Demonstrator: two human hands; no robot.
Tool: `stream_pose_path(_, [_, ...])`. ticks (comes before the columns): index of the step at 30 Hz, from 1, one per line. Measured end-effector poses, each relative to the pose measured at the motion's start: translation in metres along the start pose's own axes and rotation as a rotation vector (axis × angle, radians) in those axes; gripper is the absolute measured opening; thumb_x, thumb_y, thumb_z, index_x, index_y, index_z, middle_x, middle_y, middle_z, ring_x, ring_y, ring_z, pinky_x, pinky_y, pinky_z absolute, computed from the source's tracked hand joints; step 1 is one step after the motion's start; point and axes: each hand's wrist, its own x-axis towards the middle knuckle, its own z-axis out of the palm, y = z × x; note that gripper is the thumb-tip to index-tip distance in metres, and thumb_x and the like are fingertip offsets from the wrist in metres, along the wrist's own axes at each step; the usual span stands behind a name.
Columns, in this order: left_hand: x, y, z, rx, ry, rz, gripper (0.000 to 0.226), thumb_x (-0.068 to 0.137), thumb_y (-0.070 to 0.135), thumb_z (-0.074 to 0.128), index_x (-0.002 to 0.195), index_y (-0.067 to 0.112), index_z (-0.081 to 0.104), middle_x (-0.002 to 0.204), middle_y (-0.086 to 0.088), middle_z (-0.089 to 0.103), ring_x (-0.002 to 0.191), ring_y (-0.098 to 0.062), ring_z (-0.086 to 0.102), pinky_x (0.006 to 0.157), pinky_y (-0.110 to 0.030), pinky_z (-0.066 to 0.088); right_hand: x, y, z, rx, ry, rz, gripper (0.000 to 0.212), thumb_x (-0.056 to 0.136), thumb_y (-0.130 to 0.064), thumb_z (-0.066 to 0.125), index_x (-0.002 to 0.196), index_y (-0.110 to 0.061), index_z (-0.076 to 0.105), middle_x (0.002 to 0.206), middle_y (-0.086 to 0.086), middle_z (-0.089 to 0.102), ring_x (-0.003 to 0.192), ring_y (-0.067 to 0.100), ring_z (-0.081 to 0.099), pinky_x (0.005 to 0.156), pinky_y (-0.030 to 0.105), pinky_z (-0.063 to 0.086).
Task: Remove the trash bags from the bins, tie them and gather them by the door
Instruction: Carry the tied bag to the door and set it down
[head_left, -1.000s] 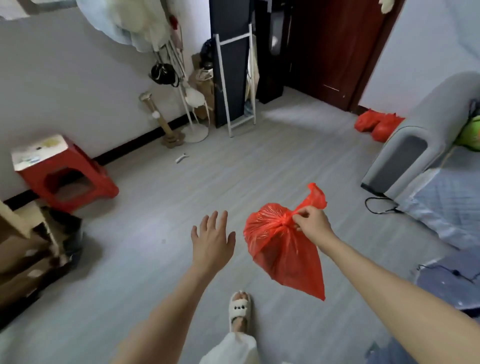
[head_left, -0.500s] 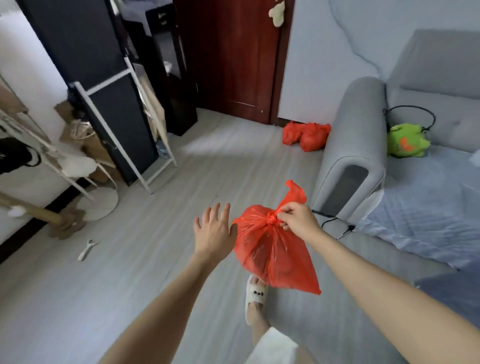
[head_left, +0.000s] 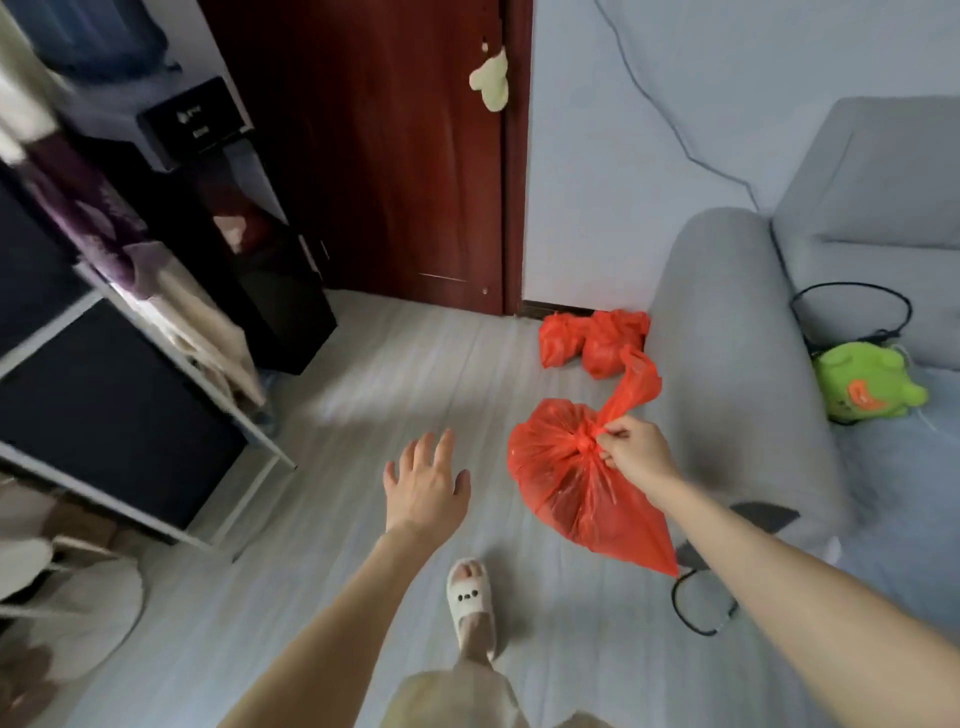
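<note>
My right hand (head_left: 631, 451) pinches the knotted neck of a red trash bag (head_left: 571, 488), which hangs tied above the grey floor. My left hand (head_left: 426, 480) is held out flat beside it, fingers spread, holding nothing. Two more tied red bags (head_left: 592, 340) lie on the floor against the wall, just right of the dark red door (head_left: 374, 156). No bin is in view.
A grey sofa (head_left: 727, 338) stands at the right with a green plush toy (head_left: 867, 384) on its seat and a black cable (head_left: 696, 608) on the floor beside it. A white-framed dark rack (head_left: 130, 395) and a black cabinet (head_left: 260, 270) line the left. My slippered foot (head_left: 470, 597) is below.
The view has swung right and moved closer to the door and the red bags. My right hand keeps its hold on the tied bag; my left hand stays open.
</note>
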Motion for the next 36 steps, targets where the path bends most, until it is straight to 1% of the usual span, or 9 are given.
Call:
stream_pose_path(3, [0.105,0.006,-0.004,0.007,-0.032,0.029,0.058,0.095,0.037,0.035,0.147,0.021,0.012,0.155,-0.005,0.016,0.143,-0.025,0.013,0.117,-0.047,0.014,0.087,-0.021,0.008,0.028,0.033,0.028,0.009,0.081,-0.004,0.06,0.076,-0.011,0.064,0.061,0.007,0.059,0.078,0.03,0.064,0.086,0.051,0.051])
stream_pose_path(7, [0.253,0.025,-0.029,0.012,-0.069,0.084,0.059,0.095,0.036,0.035,0.147,0.022,0.01,0.156,-0.005,0.013,0.144,-0.025,0.011,0.118,-0.047,0.012,0.203,-0.062,0.014,-0.005,0.062,0.083,0.038,0.081,-0.002,0.059,0.052,-0.026,0.052,0.056,0.001,0.056,0.076,0.028,0.061,0.081,0.049,0.05])
stream_pose_path(11, [0.387,0.064,-0.07,0.051,-0.057,0.167,0.058,0.095,0.035,0.035,0.147,0.022,0.011,0.157,-0.004,0.013,0.145,-0.024,0.01,0.119,-0.047,0.011,0.308,-0.109,-0.001,0.016,0.121,0.126,0.041,0.081,0.0,0.058,0.05,-0.026,0.052,0.056,0.002,0.055,0.073,0.026,0.058,0.079,0.048,0.05])
stream_pose_path(14, [0.471,0.1,-0.088,0.073,-0.066,0.24,0.058,0.095,0.033,0.035,0.147,0.021,0.011,0.157,-0.004,0.014,0.145,-0.024,0.01,0.119,-0.047,0.011,0.377,-0.135,-0.015,0.018,0.168,0.154,0.031,0.081,-0.005,0.059,0.057,-0.025,0.058,0.068,0.009,0.062,0.076,0.026,0.059,0.08,0.045,0.05])
stream_pose_path(16, [0.525,0.127,-0.091,0.067,-0.074,0.277,0.058,0.095,0.032,0.035,0.147,0.021,0.012,0.157,-0.003,0.013,0.145,-0.023,0.01,0.119,-0.046,0.012,0.429,-0.146,-0.023,-0.006,0.184,0.164,0.013,0.081,-0.008,0.059,0.073,-0.012,0.069,0.082,0.018,0.07,0.084,0.032,0.064,0.081,0.04,0.048])
stream_pose_path(19, [0.599,0.161,-0.087,0.064,-0.082,0.319,0.058,0.095,0.032,0.036,0.147,0.021,0.012,0.157,-0.003,0.013,0.145,-0.024,0.01,0.118,-0.045,0.013,0.501,-0.154,-0.028,-0.033,0.214,0.173,0.014,0.081,-0.006,0.058,0.087,-0.001,0.069,0.094,0.021,0.072,0.093,0.035,0.065,0.082,0.037,0.047])
stream_pose_path(26, [0.765,0.228,-0.027,0.058,-0.148,0.329,0.06,0.094,0.028,0.037,0.147,0.021,0.011,0.157,-0.004,0.009,0.146,-0.025,0.005,0.117,-0.043,0.013,0.683,-0.116,-0.017,-0.011,0.21,0.29,0.018,0.082,-0.006,0.059,0.097,0.002,0.066,0.106,0.019,0.069,0.105,0.031,0.061,0.089,0.033,0.041])
stream_pose_path(29, [0.83,0.247,0.006,0.09,-0.101,0.34,0.063,0.094,0.025,0.037,0.148,0.02,0.006,0.158,-0.005,0.006,0.146,-0.027,0.001,0.117,-0.044,0.014,0.753,-0.084,0.003,0.007,0.22,0.365,0.018,0.083,-0.006,0.059,0.097,0.003,0.066,0.106,0.021,0.068,0.105,0.033,0.06,0.089,0.035,0.042])
stream_pose_path(36, [0.971,0.266,0.108,0.272,-0.009,0.466,0.077,0.09,0.019,0.037,0.146,0.023,-0.015,0.156,-0.008,-0.02,0.144,-0.034,-0.016,0.118,-0.051,0.006,0.881,0.003,0.07,0.065,0.27,0.508,0.021,0.084,-0.004,0.054,0.1,0.001,0.066,0.108,0.021,0.068,0.104,0.032,0.06,0.087,0.03,0.039])
